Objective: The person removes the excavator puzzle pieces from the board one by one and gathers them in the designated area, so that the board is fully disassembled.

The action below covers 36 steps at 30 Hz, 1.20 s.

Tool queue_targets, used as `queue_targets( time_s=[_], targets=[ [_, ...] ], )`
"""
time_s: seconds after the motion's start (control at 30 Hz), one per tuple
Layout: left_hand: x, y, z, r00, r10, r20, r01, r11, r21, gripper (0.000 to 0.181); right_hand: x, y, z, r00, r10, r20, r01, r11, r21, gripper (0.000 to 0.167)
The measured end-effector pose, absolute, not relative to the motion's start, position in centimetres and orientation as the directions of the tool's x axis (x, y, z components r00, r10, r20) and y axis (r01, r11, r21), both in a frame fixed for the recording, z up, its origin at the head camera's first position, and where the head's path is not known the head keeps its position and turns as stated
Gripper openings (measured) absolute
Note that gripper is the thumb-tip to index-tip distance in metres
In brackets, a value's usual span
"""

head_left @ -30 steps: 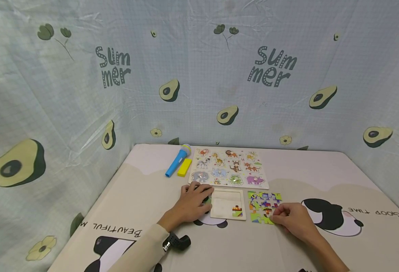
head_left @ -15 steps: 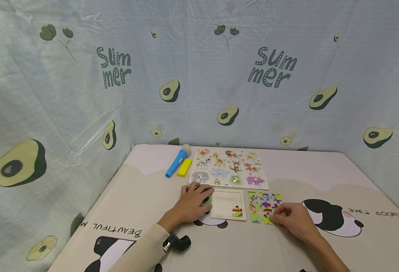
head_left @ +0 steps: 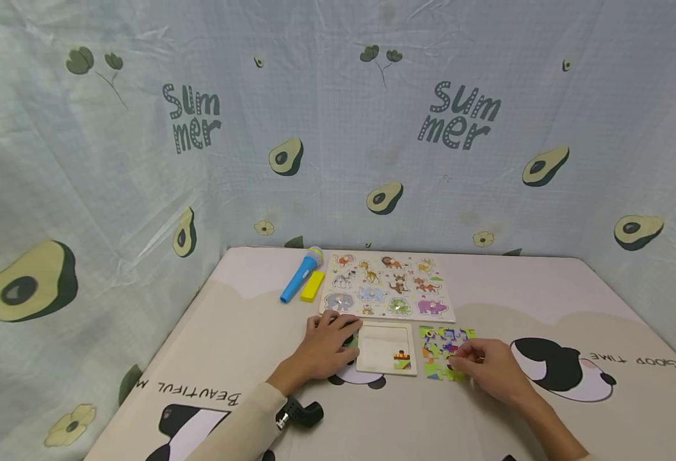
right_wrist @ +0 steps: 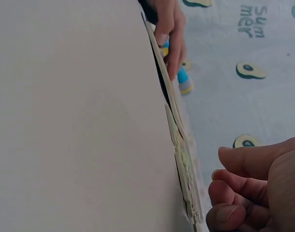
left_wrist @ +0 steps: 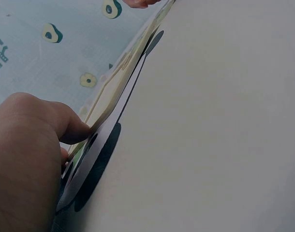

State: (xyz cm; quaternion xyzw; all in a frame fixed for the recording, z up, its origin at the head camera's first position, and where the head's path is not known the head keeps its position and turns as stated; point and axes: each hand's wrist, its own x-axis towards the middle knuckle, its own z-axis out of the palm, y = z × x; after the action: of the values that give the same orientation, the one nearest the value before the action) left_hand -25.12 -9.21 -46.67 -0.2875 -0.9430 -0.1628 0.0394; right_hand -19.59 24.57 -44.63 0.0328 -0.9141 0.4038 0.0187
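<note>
A square wooden puzzle tray (head_left: pixel 381 346) lies mid-table, with assembled pieces (head_left: pixel 402 360) in its lower right corner. My left hand (head_left: pixel 328 346) rests along the tray's left side. Its thumb (left_wrist: pixel 77 130) touches the tray edge in the left wrist view. Right of the tray, colourful jigsaw pieces (head_left: pixel 433 352) lie close together in a block. Over their right part hovers my right hand (head_left: pixel 490 368), thumb and index finger close together. A narrow gap shows between that thumb (right_wrist: pixel 234 159) and the fingers in the right wrist view, with no piece visible there.
Behind the tray lies a wooden animal peg board (head_left: pixel 386 285). To its left are a blue toy microphone (head_left: pixel 300 276) and a yellow block (head_left: pixel 312 286). A patterned cloth (head_left: pixel 344 128) hangs around the table.
My right hand has shifted slightly left and up over the jigsaw pieces, away from the block's lower right corner. The left hand has stayed beside the tray.
</note>
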Motion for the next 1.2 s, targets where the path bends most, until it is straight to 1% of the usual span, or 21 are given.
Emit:
queue_targets(
  time_s=[0.17, 0.37, 0.47, 0.57, 0.67, 0.8, 0.97, 1.1, 1.2],
  targets=[
    [-25.2, -9.3, -46.8, -0.83, 0.532, 0.169, 0.558, 0.781, 0.281, 0.057, -20.0, 23.0, -44.2, -0.984, -0.113, 0.141, -0.18, 0.67, -0.72, 0.01],
    [-25.2, -9.3, -46.7, -0.828, 0.532, 0.177, 0.56, 0.779, 0.28, 0.057, -20.8, 20.8, -43.9, -0.969, -0.184, 0.167, -0.247, 0.654, -0.715, 0.007],
    [-25.2, -9.3, -46.7, -0.829, 0.532, 0.17, 0.558, 0.781, 0.281, 0.057, -21.0, 19.8, -43.8, -0.962, -0.217, 0.167, -0.271, 0.667, -0.694, 0.006],
    [-25.1, -9.2, -46.6, -0.832, 0.53, 0.164, 0.554, 0.782, 0.286, 0.057, -21.1, 19.0, -43.7, -0.955, -0.241, 0.175, -0.295, 0.684, -0.668, 0.009],
    [-25.0, -9.2, -46.6, -0.834, 0.527, 0.161, 0.55, 0.783, 0.29, 0.057, -21.2, 18.3, -43.7, -0.947, -0.27, 0.174, -0.317, 0.689, -0.651, 0.016],
    [-25.0, -9.2, -46.7, -0.835, 0.528, 0.158, 0.55, 0.785, 0.286, 0.057, -21.3, 17.5, -43.9, -0.953, -0.283, 0.113, -0.287, 0.708, -0.646, 0.026],
    [-25.1, -9.1, -46.7, -0.834, 0.529, 0.157, 0.551, 0.787, 0.279, 0.057, -21.4, 16.4, -44.0, -0.965, -0.259, 0.044, -0.235, 0.773, -0.589, 0.033],
    [-25.1, -9.1, -46.7, -0.838, 0.523, 0.154, 0.544, 0.791, 0.279, 0.057, -21.3, 15.8, -43.9, -0.97, -0.243, 0.022, -0.214, 0.806, -0.551, 0.037],
    [-25.0, -9.1, -46.5, -0.841, 0.519, 0.152, 0.54, 0.793, 0.28, 0.057, -21.2, 15.5, -43.8, -0.969, -0.246, 0.033, -0.225, 0.811, -0.54, 0.038]
  ],
)
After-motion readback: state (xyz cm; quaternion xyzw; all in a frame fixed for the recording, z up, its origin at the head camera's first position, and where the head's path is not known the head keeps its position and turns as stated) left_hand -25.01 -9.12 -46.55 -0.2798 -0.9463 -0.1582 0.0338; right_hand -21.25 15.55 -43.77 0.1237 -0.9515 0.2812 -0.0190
